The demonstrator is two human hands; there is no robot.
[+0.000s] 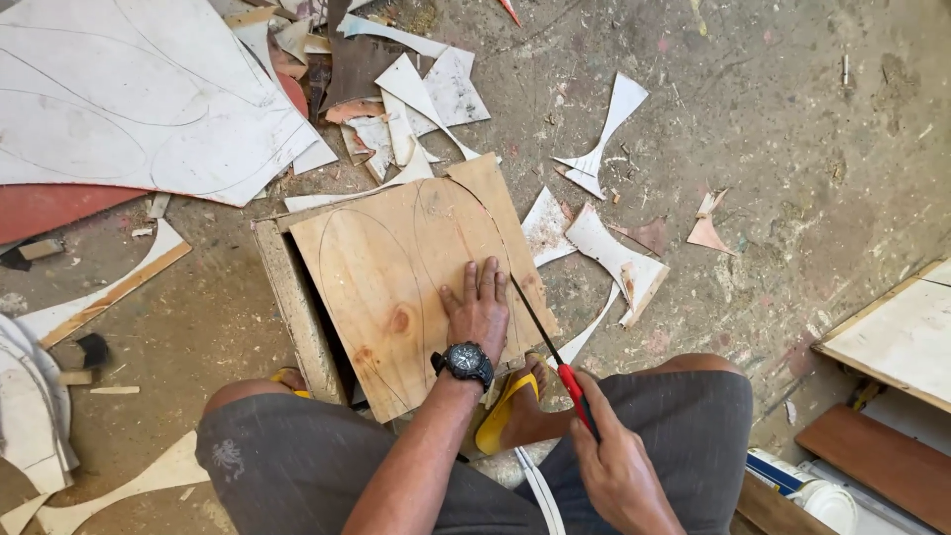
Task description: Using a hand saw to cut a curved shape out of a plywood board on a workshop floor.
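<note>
Sawing a plywood board [396, 277] on a wooden box [297, 307].
Left hand [478, 312] lies flat, open, on the pencil-marked board; right hand [619, 466] grips a red-handled saw [550, 352], apparently at its edge; offcuts [614, 253] litter the dusty floor [792, 129].

The left hand [479, 309] lay flat, palm down, with its 4 fingers extended forward and held close together and the thumb spread to the left. The left forearm ran straight up from the lower centre of the view, the wrist unbent. The right hand [616, 466] sat lower and to the right, closed in a fist-type grip, knuckles facing up. Both knees were bent and spread apart below the arms.
</note>
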